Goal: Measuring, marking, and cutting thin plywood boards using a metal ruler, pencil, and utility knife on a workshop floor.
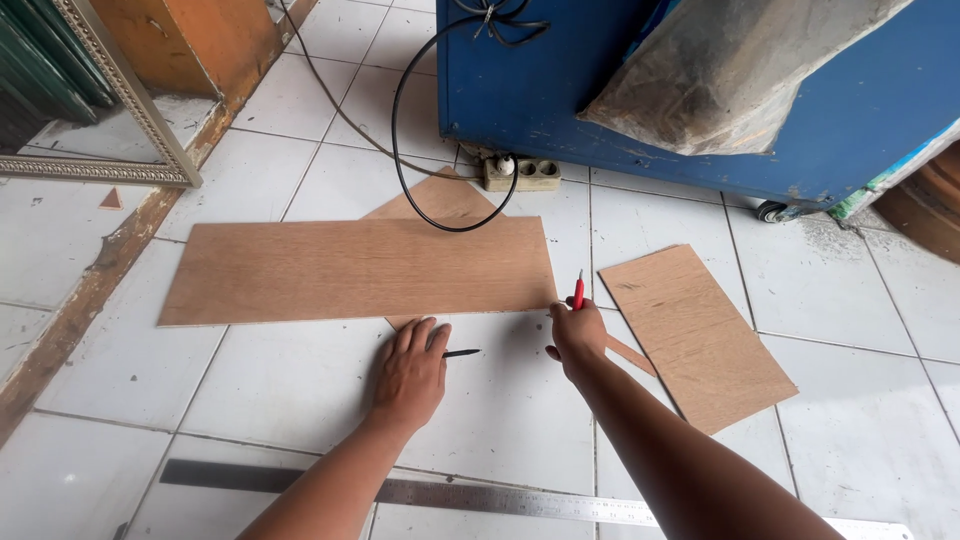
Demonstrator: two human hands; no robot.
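Observation:
A long rectangular plywood sheet [350, 270] lies flat on the white tiled floor. My left hand [410, 370] rests palm down on the tile just below the sheet's near edge, fingers spread, with a thin black pencil [461, 353] lying beside its fingertips. My right hand [577, 335] grips a red-handled cutter [578, 290] upright at the sheet's near right corner. A smaller plywood piece [705, 335] lies to the right of that hand, and a narrow wood strip [630, 356] pokes out beside my right wrist.
A long steel ruler [500, 497] lies on the floor close to me. A blue cabinet on wheels [560, 90] stands at the back with a power strip [521, 173] and a looping black cable [398, 140]. A framed mirror [120, 150] leans at the left.

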